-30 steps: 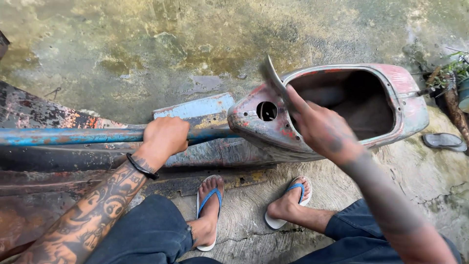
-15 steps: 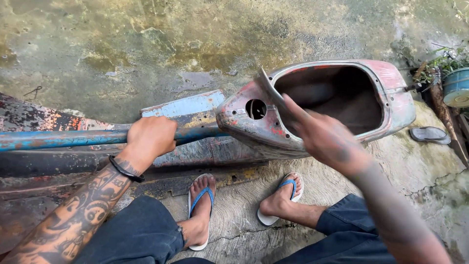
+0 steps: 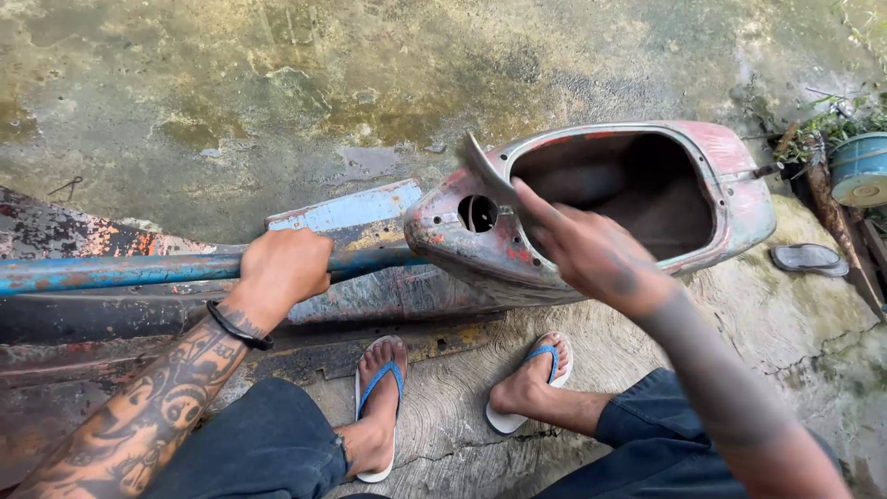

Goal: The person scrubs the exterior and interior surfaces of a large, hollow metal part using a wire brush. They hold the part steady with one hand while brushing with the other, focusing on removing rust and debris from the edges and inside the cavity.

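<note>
Scooter body shell (image 3: 730, 199): old, rusted, faded red paint, worn blue patches; open cavity faces up, round hole at its nose. Lies on concrete ground (image 3: 277, 83), long axis left-right, nose pointing left. Your left hand (image 3: 282, 268) closed around blue tube (image 3: 111, 271). Your right hand (image 3: 591, 254) grips thin scraper blade (image 3: 482, 164) at shell's near-left rim.

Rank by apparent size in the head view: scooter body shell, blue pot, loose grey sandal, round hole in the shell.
1. Scooter body shell, by far the largest.
2. Blue pot and loose grey sandal: look alike; the pot is cut off by the frame edge, so no ranking.
3. Round hole, smallest.
</note>
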